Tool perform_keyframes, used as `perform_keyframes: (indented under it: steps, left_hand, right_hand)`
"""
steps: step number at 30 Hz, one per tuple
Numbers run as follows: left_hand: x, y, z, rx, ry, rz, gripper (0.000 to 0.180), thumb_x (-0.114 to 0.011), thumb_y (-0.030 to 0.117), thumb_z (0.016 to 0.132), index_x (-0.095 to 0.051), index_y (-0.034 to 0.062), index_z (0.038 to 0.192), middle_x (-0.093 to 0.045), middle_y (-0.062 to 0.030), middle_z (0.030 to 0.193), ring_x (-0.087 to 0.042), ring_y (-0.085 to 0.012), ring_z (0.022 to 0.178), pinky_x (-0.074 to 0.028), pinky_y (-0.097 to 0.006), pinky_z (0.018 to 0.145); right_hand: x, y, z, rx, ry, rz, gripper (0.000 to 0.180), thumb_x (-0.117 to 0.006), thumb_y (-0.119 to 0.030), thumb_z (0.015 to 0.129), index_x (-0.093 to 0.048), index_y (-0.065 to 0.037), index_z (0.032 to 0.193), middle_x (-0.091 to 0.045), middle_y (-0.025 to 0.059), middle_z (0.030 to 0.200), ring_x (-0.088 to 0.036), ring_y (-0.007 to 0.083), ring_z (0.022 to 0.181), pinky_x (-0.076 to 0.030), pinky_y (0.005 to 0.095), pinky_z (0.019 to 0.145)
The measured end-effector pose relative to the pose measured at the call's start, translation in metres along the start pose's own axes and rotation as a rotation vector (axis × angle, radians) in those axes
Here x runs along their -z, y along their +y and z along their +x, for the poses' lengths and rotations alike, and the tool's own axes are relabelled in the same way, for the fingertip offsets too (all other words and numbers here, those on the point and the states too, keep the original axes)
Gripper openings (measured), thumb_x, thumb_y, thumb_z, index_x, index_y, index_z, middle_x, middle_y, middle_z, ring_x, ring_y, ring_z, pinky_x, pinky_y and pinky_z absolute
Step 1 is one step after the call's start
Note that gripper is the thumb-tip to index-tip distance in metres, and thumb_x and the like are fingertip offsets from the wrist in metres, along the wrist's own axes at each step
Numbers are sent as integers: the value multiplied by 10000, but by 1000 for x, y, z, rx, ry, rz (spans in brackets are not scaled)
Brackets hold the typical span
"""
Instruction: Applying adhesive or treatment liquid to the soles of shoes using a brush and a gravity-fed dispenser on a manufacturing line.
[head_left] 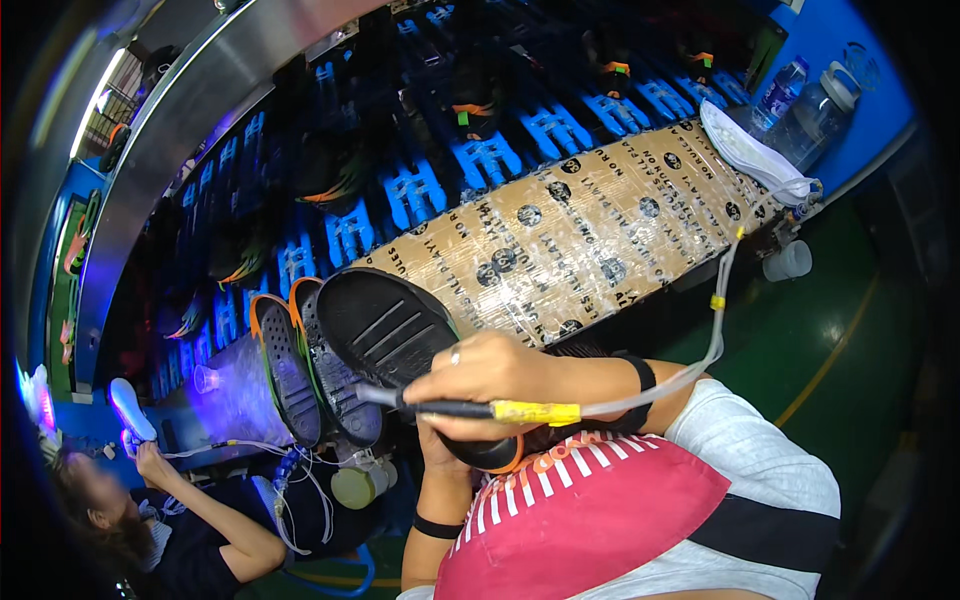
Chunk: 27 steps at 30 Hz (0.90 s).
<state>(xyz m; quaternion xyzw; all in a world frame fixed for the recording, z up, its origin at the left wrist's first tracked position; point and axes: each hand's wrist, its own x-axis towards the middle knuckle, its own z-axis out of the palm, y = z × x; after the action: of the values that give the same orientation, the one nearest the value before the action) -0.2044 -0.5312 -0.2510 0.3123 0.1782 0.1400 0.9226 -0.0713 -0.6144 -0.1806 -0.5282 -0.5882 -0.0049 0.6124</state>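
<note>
In my right hand is a brush with a black handle, yellow tape and a clear tube running from its back end. Its pale tip lies near the left edge of a large black shoe sole with slanted grooves across its face. My left hand grips that sole near its lower end, which shows an orange edge. My right hand partly hides the left fingers. Two more dark soles with orange rims, one perforated sole and one beside it, stand just left of the held one.
A cardboard-covered ledge runs along a conveyor with blue racks carrying dark shoe parts. At its right end are a white tray, a bottle and a jug. At lower left, a co-worker's hand holds a pale sole.
</note>
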Motion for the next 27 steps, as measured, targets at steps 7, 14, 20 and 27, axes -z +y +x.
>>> perform_keyframes:
  steps: [7,14,20,27]
  left_hand:
    - [8,-4,-3,31,4,-104,653,-558,532,813,-420,98,1280,-508,-77,1236,-504,-207,1129,-399,-372,969]
    - [14,8,-3,8,-32,-92,587,-491,540,838,-411,146,1267,-473,-79,1243,-461,-249,1163,-378,-414,983]
    - [21,8,-4,-5,-11,-69,621,-509,594,798,-532,90,1159,-555,-153,1163,-567,-268,1041,-452,-404,911]
    - [29,14,-4,-84,157,-69,596,-477,581,816,-482,124,1198,-509,-109,1221,-495,-273,1122,-384,-437,971]
  right_hand:
    - [-3,-5,-2,4,-54,-227,179,-592,-126,699,-577,-48,859,-546,92,682,-582,263,627,-454,348,545]
    - [1,-2,-6,2,52,-159,246,-680,-101,685,-630,-42,919,-546,59,622,-547,205,485,-432,279,438]
    - [-8,-6,-7,100,-51,-158,248,-679,-104,694,-612,-49,927,-521,54,633,-559,201,537,-457,305,479]
    - [-1,-6,-12,-31,63,-136,212,-671,-130,695,-623,-38,880,-557,82,653,-575,231,546,-460,314,490]
